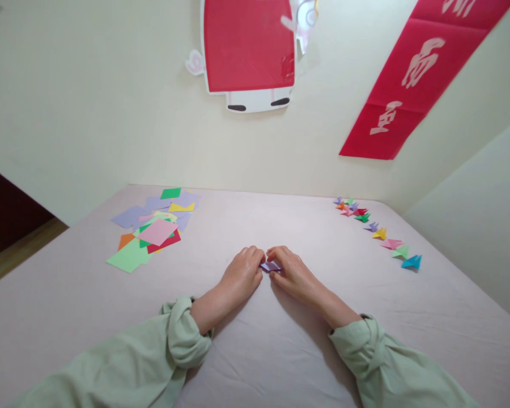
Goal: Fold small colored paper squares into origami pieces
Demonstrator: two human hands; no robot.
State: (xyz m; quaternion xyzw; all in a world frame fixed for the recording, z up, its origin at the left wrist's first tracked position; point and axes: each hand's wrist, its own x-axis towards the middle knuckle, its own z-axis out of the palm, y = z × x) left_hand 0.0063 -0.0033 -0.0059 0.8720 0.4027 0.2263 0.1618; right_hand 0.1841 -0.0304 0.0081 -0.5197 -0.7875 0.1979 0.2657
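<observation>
A small folded piece of purple paper (272, 266) lies between my two hands at the middle of the table. My left hand (245, 271) pinches its left end, fingers curled over it. From the other side my right hand (292, 273) grips the right part between thumb and fingers. Parts of the paper are hidden under the fingertips, so its full shape does not show. Both hands rest low, at the cloth-covered surface.
To the left lies a loose pile of coloured paper sheets (157, 232). A slanting row of several small folded paper figures, with a blue one (411, 263) nearest, stands at the right. Behind the pale tablecloth (255, 212) rises a wall with red decorations (250, 45).
</observation>
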